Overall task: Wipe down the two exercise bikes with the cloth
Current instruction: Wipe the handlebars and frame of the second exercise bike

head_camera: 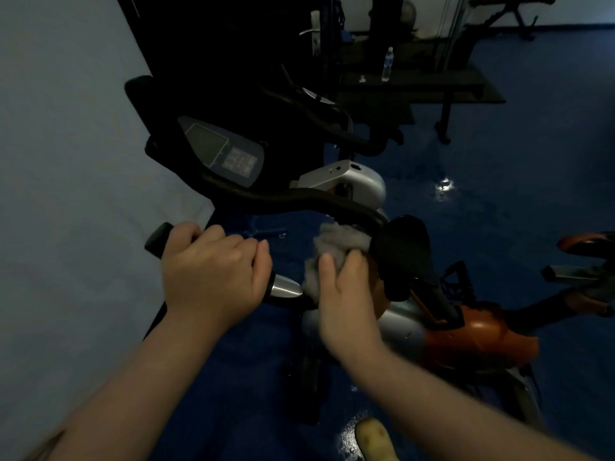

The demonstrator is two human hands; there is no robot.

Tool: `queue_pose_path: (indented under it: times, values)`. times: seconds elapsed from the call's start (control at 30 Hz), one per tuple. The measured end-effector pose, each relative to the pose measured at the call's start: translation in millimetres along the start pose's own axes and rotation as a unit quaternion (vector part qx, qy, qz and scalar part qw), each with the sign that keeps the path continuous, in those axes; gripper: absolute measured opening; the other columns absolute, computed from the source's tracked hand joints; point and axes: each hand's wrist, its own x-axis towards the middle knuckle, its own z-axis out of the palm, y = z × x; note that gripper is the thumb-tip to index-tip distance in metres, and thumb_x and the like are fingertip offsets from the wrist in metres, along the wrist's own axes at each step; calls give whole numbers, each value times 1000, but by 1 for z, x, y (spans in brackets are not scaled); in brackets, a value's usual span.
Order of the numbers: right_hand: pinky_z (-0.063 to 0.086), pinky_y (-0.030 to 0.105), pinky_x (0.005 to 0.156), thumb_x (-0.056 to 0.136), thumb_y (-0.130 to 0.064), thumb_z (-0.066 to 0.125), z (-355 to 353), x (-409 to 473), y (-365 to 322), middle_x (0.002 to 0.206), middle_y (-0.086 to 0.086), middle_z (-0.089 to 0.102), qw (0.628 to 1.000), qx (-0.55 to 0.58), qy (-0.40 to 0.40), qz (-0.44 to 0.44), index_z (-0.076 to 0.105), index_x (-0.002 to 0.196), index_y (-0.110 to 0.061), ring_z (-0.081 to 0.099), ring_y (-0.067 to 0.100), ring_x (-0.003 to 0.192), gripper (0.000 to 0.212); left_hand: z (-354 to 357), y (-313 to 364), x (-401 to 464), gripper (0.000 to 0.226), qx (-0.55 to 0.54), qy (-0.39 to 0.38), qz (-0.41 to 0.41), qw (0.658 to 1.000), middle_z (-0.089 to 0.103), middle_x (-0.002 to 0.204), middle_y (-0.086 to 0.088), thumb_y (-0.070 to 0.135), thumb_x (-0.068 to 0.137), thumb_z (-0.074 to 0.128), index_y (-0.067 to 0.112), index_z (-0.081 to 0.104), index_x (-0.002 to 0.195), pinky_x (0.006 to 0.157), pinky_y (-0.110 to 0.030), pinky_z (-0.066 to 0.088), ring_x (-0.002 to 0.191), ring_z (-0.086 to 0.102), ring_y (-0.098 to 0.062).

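Fluffy grey cloth [336,241]; matt black handlebar [299,197] with a shiny metal sensor plate [286,287]; glossy orange bike shroud [479,334]; wet-looking blue floor [499,194].

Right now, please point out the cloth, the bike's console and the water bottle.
cloth [339,242], head view, on its bunched grey top.
console [221,149], head view, on its screen panel.
water bottle [387,64], head view, on its clear body.

Both hands [213,267] [346,294] forward, fingers curled.
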Motion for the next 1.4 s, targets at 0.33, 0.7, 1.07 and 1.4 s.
queue_pose_path:
  times: [0.33, 0.7, 1.07, 1.4]
  values:
    - [19, 37, 117, 99, -27, 22, -18, 11, 1, 88, 2, 64, 938, -220, -85, -254, 64, 86, -14, 56, 18, 103, 46, -9, -2, 1, 44, -15, -25, -3, 1000, 55, 45, -1, 22, 92, 47, 14, 53, 49, 70, -36, 35, 49, 51, -21]
    - [46, 37, 65, 97, -35, 38, -8, 6, -12, 78, -4, 64, 897, -262, -105, -340, 61, 99, -22, 56, 16, 65, 27, -44, -19, -23, 35, -314, -26, -296, 901, 53, 129, 0, 20, 98, 35, 16, 53, 127, 103, -17, 32, 121, 44, -7]
    - [35, 27, 41, 88, -28, 62, 15, 6, -42, 79, -3, 62, 878, -315, -126, -337, 51, 113, -21, 59, 17, 56, 28, -53, -8, -37, 43, -441, -3, -396, 806, 42, 143, 23, 32, 100, 32, 20, 43, 140, 105, -7, 27, 133, 38, 3]
    - [47, 37, 72, 101, -43, 22, 61, -15, -97, 102, -7, 62, 935, -33, -125, -330, 39, 127, -34, 60, 14, 85, 33, -60, -8, -39, 50, -507, -21, -407, 759, 32, 149, 23, 46, 96, 23, 32, 31, 143, 110, -9, 21, 138, 28, 5]
